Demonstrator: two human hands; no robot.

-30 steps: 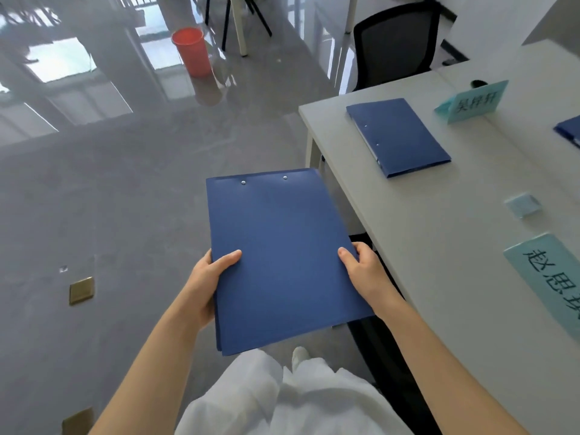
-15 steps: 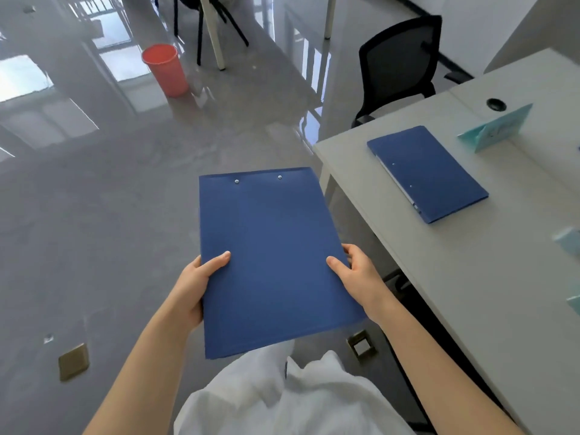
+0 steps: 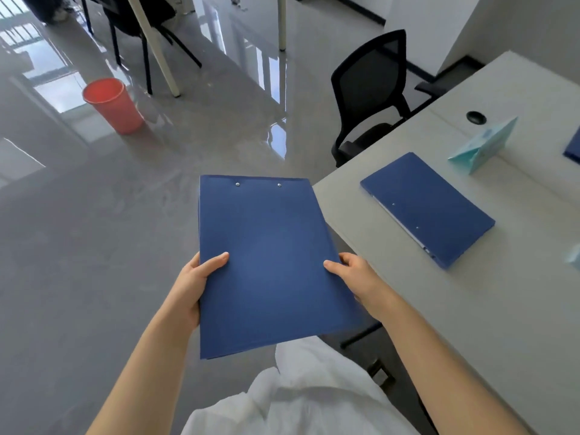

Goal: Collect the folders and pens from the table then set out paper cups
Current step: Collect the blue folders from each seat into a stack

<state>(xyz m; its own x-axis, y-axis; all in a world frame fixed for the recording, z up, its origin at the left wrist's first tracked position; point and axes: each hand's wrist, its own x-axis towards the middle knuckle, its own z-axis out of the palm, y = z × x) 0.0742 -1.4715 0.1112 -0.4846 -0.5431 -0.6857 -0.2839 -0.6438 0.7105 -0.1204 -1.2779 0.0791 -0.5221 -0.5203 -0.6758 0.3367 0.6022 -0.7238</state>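
Observation:
A stack of blue folders (image 3: 270, 255) is held flat in front of me over the floor, just left of the table's corner. My left hand (image 3: 194, 284) grips its left edge and my right hand (image 3: 354, 274) grips its right edge. Another blue folder (image 3: 430, 205) lies closed on the white table (image 3: 470, 309) to the right. The edge of one more blue folder (image 3: 572, 149) shows at the far right. No pens or paper cups are in view.
A teal name card (image 3: 483, 146) stands on the table beyond the lying folder, near a round cable hole (image 3: 476, 117). A black mesh chair (image 3: 370, 89) stands at the table's far end. A red bucket (image 3: 113, 105) sits on the glossy grey floor.
The view has moved forward along the table; the lying folder and the chair have come closer. Both hands keep the same hold on the stack.

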